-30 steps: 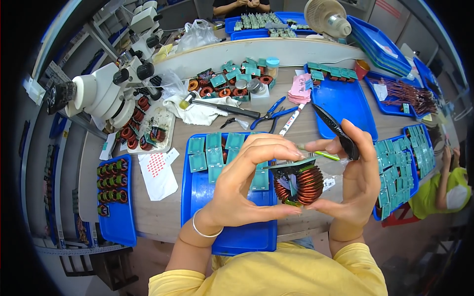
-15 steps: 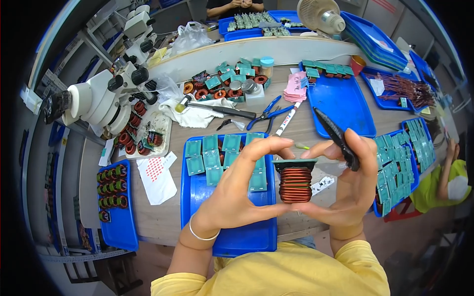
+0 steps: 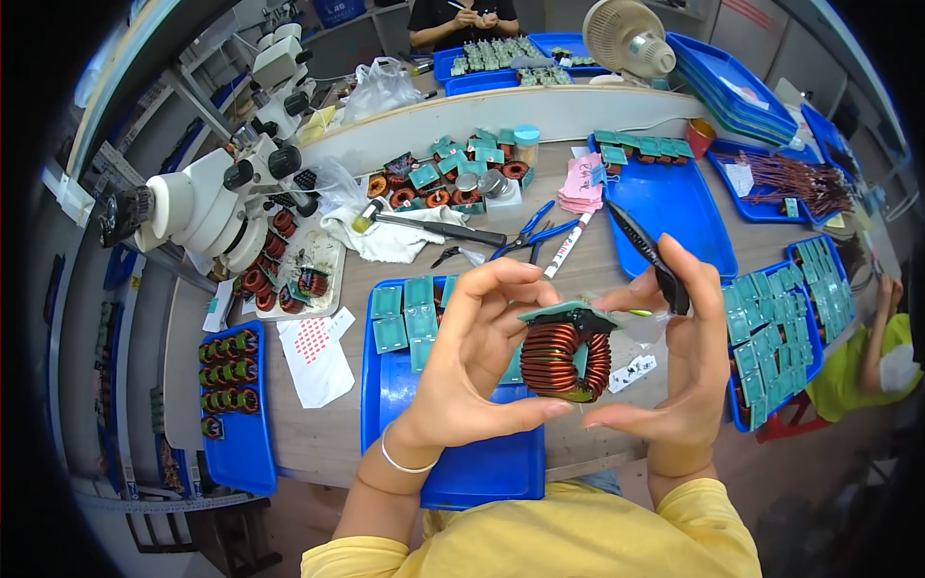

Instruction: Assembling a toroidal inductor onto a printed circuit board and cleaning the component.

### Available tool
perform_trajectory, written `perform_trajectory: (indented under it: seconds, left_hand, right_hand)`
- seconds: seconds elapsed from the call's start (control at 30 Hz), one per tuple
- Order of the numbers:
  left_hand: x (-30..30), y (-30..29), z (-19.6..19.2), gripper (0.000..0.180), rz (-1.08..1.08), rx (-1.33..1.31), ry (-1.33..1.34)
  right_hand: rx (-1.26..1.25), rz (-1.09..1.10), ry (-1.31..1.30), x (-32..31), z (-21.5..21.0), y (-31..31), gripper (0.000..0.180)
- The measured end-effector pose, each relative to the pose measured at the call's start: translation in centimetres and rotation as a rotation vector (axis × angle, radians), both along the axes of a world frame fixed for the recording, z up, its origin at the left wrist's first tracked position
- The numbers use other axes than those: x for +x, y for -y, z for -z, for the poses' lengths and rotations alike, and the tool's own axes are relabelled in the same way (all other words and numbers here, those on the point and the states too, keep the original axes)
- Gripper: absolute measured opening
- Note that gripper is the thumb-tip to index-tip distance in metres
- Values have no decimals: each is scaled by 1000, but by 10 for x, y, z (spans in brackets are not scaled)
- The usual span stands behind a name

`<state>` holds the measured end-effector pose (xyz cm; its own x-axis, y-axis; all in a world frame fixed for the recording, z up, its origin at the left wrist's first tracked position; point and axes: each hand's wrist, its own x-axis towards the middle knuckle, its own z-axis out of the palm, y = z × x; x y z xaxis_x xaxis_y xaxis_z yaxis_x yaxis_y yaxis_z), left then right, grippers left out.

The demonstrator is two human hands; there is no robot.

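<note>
A copper-wound toroidal coil (image 3: 567,361) with a green board on top is held up in front of me, turned so that its centre hole shows. My left hand (image 3: 477,361) grips it, thumb under the winding and fingers at the board. My right hand (image 3: 689,361) is on the other side, a finger near the board's edge and the thumb just off the coil's lower edge. Tucked between the right fingers is a black pair of tweezers (image 3: 644,249), tip pointing up and left. Below the hands lies a blue tray (image 3: 491,472) with several green-topped coils (image 3: 420,321).
A hammer (image 3: 434,227) rests on a white cloth, with blue-handled pliers (image 3: 533,236) and a white marker (image 3: 568,246) nearby. A microscope (image 3: 198,207) stands at left. More blue trays (image 3: 679,222) flank the work spot. Another person's hands (image 3: 476,19) are across the divider.
The coil has been turned from its side so its hole now faces me. My right thumb has come away from its lower edge. The view has shifted slightly.
</note>
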<state>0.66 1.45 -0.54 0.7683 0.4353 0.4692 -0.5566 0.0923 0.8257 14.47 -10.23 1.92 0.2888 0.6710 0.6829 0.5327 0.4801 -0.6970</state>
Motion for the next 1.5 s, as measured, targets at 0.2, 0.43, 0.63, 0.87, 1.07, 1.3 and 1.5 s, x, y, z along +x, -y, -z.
perform_trajectory:
  seconds: [0.2,0.43,0.63,0.87,1.07,1.3,1.5]
  left_hand:
    - [0,0,0,87,5,-63,35]
    - [1,0,0,86,0,-5,110]
    - [2,-3,1,86,-56,90,117]
    - [1,-3,0,88,-59,97,53]
    - [2,-3,-1,91,-60,104,-17]
    - [0,-9,-5,99,-466,718,-188]
    - [-4,-2,-21,58,-725,1178,-298]
  right_hand:
    - [-17,49,46,-2,2,0,95]
    - [-26,3,61,-2,3,-3,95]
    - [11,-12,70,-3,1,-3,93]
    - [35,13,19,-4,2,-4,98]
    - [77,0,-33,0,5,-5,99]
    - [45,23,-50,4,6,-7,96]
    - [-5,50,-45,3,6,-8,95]
